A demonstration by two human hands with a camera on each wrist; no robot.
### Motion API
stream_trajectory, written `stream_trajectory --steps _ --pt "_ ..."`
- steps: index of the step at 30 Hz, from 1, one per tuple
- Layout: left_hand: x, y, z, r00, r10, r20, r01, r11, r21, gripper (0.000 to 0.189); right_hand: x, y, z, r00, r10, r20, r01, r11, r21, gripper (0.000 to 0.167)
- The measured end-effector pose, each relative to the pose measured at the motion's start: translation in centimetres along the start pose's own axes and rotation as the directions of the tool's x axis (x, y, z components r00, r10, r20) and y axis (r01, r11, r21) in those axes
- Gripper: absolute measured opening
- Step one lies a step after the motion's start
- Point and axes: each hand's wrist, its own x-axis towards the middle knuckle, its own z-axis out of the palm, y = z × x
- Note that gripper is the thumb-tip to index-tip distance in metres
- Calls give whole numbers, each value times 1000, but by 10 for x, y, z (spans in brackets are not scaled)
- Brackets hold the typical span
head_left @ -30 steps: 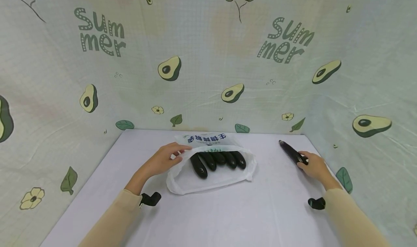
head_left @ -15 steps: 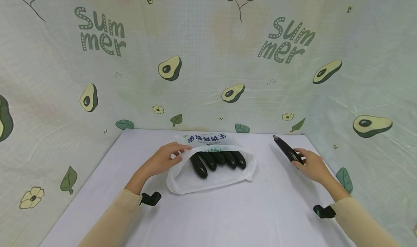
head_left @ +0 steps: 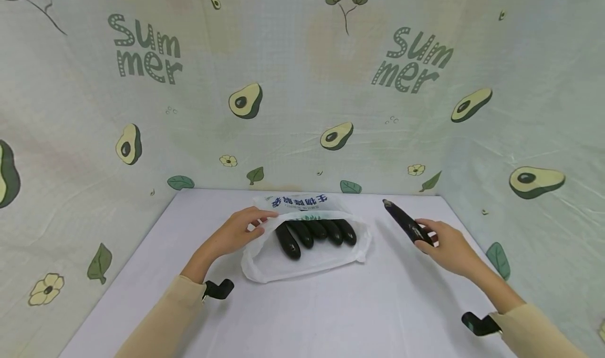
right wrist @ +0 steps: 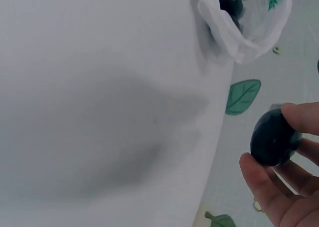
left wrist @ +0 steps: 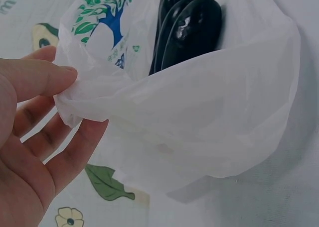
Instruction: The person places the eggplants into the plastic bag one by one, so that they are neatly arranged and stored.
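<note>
A white plastic bag (head_left: 302, 266) with blue and green print lies on the table, its mouth toward me. Inside, several dark eggplants (head_left: 288, 241) lie side by side. My left hand (head_left: 238, 231) pinches the bag's left rim between thumb and fingers; the left wrist view shows the gathered plastic (left wrist: 84, 100) between them. To the right of the bag, my right hand (head_left: 449, 245) grips another eggplant (head_left: 402, 219) near its closer end, lifted off the table and tilted, its stem end pointing away. In the right wrist view this eggplant (right wrist: 271, 140) shows end-on between thumb and fingers.
The white table (head_left: 302, 316) ends at a cloth backdrop (head_left: 293, 85) printed with avocados, leaves and lettering. This cloth also stands along the left and right sides. Each wrist carries a small black camera (head_left: 219, 288).
My right hand has raised the eggplant from the table's right side and carried it leftward, toward the bag. The left hand and the bag have stayed in place.
</note>
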Motion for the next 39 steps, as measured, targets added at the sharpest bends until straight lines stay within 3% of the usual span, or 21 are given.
stream_trajectory --steps 9,19,31,39 --pt "1 1 0 1000 6 -1 -6 1000 5 50 -19 -36 -1 998 -58 -17 59 996 65 55" --pt "1 1 0 1000 -2 4 2 1000 1 49 -28 -69 7 990 -137 20 132 977 165 54" --pt "0 4 -1 1000 5 -1 -5 1000 7 50 -32 -94 35 971 -215 105 179 943 280 53" --pt "1 3 0 1000 21 -2 -21 1000 11 49 -24 -115 62 967 -227 117 178 928 329 55"
